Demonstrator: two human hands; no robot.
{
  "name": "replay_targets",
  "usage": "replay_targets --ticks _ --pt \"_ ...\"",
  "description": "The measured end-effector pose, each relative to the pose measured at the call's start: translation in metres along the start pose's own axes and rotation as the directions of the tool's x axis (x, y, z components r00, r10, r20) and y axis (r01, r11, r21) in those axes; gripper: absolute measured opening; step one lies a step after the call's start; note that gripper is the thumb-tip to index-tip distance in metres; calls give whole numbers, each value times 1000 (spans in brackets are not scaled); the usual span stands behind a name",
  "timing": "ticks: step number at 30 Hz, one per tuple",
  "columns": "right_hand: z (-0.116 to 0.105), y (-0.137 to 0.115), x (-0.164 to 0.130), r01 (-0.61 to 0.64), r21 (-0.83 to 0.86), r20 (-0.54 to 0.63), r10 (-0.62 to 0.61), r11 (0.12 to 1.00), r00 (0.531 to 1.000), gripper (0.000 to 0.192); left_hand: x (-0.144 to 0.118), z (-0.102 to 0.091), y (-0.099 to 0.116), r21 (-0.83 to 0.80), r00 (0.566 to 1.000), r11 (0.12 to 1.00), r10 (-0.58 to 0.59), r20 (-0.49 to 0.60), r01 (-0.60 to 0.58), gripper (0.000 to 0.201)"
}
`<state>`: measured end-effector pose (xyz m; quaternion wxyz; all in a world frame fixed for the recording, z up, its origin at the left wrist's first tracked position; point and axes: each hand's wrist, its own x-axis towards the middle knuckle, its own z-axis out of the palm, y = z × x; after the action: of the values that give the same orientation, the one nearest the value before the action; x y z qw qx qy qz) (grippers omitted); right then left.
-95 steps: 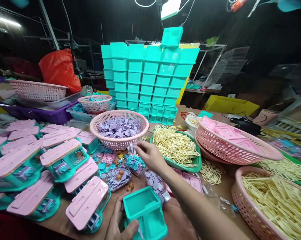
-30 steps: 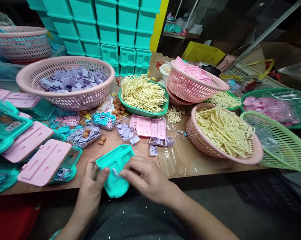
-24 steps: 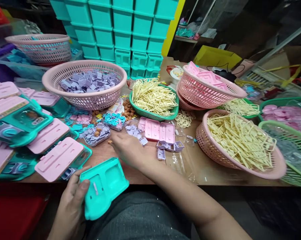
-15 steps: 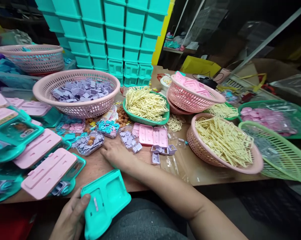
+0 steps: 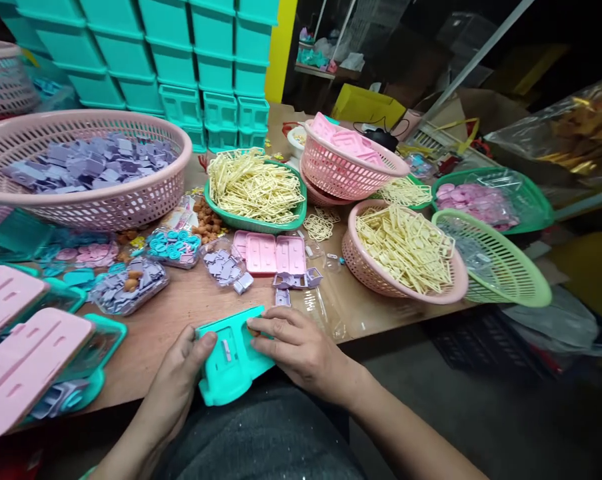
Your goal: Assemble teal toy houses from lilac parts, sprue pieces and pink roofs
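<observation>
My left hand [image 5: 185, 363] grips the left end of a teal plastic shell [image 5: 233, 373], thumb on its top rim. The shell has moulded hollows, and a small lilac strip [image 5: 226, 350] sits in one slot. My right hand [image 5: 293, 347] is at the shell's right side, its fingers closed on a small brown plastic piece [image 5: 253, 330] over the right hollow. Most of that piece is hidden by the fingertips. Behind the hands lie lilac parts [image 5: 282, 297] and pink trays [image 5: 275, 253]. A clear box of lilac parts [image 5: 128, 287] has brown pieces on top.
A pink basket [image 5: 181, 153] of lilac parts is at left. A green basket [image 5: 301, 213] and a pink basket [image 5: 348, 247] hold cream frames. Pink-and-teal assemblies [image 5: 35, 360] stack at the left edge. Teal bins [image 5: 175, 53] tower behind; brown pieces [image 5: 207, 223] are heaped mid-table.
My right hand has come back from the table near the clear box to the teal shell, now with a brown piece. The shell has risen slightly, and the view has shifted right.
</observation>
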<state>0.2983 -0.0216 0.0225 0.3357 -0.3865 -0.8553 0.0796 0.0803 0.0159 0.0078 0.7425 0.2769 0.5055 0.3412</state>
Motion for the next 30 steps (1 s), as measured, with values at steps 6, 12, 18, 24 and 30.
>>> replay_targets --ticks 6,12,18,24,30 --pt "-25 82 -54 -557 -227 -300 487 799 820 52 14 2 0 51 998 998 -40 45 38 46" --pt "-20 117 -85 -609 -528 -117 660 592 742 47 14 3 6 93 999 995 42 26 -44 54" --pt "-18 72 -131 -443 -472 -46 480 762 876 63 19 -4 8 80 999 997 13 -29 -11 51" --pt "-31 43 -153 -317 -278 -51 315 907 948 45 19 -5 9 80 999 996 -24 -23 26 52" --pt "-9 6 -66 -632 291 -256 695 719 672 16 10 9 9 207 998 977 53 -33 -45 60"
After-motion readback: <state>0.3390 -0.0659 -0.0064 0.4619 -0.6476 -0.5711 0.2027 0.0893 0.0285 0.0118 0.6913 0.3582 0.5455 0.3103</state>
